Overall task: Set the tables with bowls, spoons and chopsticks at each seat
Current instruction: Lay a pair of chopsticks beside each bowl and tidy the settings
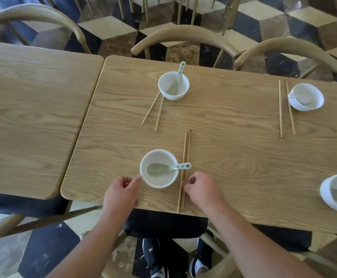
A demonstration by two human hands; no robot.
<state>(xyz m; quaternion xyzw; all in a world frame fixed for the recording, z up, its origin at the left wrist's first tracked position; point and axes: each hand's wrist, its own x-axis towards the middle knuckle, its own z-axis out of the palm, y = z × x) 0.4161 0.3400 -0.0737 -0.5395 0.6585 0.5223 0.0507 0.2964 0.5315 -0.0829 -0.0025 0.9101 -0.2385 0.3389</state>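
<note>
Two wooden tables stand edge to edge on a chequered floor, curved-back chairs around them; my left grip is loosely curled, clamped on nothing, thumb touching the nearest bowl with its spoon inside; my right grip pinches the chopsticks just beside that bowl.

Light wooden desk, four places laid.
One bowl sits between the fingers, chopsticks at the right fingers; other bowls lie beyond.

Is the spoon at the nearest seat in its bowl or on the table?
In the bowl: the spoon has its scoop inside, handle resting over the rim above the chopsticks.
</note>
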